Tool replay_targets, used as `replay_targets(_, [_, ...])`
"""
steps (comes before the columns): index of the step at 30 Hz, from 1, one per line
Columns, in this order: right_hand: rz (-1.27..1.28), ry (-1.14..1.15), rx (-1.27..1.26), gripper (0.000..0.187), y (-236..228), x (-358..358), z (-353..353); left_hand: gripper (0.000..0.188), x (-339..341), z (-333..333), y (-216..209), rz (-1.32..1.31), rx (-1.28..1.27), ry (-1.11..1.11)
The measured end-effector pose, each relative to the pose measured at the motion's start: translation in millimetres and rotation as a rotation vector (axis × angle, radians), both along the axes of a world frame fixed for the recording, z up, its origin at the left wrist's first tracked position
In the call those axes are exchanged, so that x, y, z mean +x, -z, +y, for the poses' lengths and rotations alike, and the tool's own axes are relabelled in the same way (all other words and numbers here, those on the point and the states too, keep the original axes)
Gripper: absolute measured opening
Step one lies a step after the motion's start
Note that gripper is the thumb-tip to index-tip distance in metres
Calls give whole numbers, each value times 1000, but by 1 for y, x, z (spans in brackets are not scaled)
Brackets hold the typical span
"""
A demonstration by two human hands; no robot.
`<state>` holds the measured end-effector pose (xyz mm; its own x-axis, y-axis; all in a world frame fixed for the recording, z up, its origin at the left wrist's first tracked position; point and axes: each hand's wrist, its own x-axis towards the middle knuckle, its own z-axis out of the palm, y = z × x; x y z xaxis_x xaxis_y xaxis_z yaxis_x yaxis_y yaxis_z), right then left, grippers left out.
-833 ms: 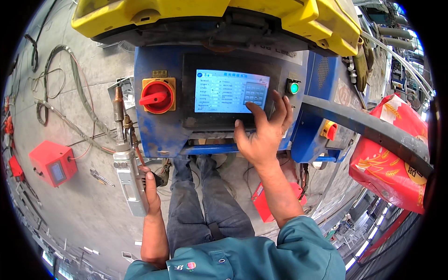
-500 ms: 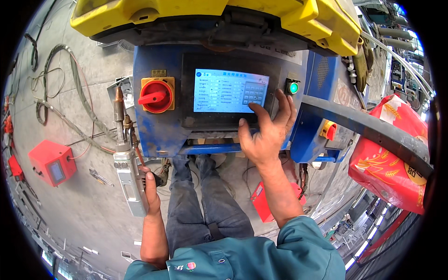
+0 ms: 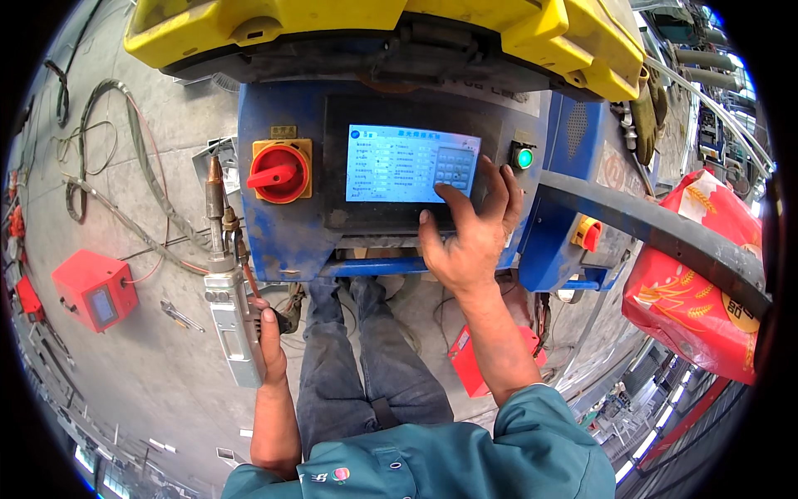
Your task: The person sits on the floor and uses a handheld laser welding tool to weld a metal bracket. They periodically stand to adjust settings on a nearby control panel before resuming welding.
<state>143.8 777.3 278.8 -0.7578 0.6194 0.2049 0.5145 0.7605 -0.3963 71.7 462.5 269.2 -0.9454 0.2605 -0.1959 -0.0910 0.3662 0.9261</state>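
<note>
My left hand is wrapped round the grip of a silver welding gun. The gun points away from me, and its copper-coloured nozzle is at the far end. My right hand is over the lower right of a lit touchscreen in the blue machine cabinet. Its index fingertip is at the bottom of an on-screen keypad, seemingly touching the glass. The thumb and other fingers are spread, with nothing held.
A red rotary switch on a yellow plate sits left of the screen; a lit green button is on the right. A yellow case rests on top. Red boxes and hoses lie on the floor. A dark bar crosses a red bag.
My right index fingertip has shifted slightly left along the bottom of the on-screen keypad. My left hand and the welding gun stay in nearly the same place.
</note>
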Motion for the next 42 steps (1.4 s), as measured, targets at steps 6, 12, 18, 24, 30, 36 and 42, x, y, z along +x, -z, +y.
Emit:
replay_targets(6, [116, 45, 59, 31, 0, 6, 0, 48, -2, 4, -6, 4, -1, -1])
replay_targets(12, [59, 48, 87, 35, 0, 13, -1, 49, 0, -4, -1, -15, -12, 3])
replay_targets(18, [60, 102, 84, 40, 6, 20, 4, 47, -1, 2, -6, -27, 3, -14])
replay_targets(24, [67, 108, 83, 39, 7, 19, 6, 27, -3, 12, -13, -63, -5, -69])
replay_targets(30, [6, 78, 86, 35, 2, 13, 8, 40, -4, 10, -11, -65, 13, -72])
replay_targets(36, [91, 107, 104, 34, 3, 21, 8, 53, -1, 0, -6, -81, 0, -50])
replay_targets(42, [-36, 103, 110, 36, 1, 18, 5, 19, -1, 9, -12, -62, 23, -94])
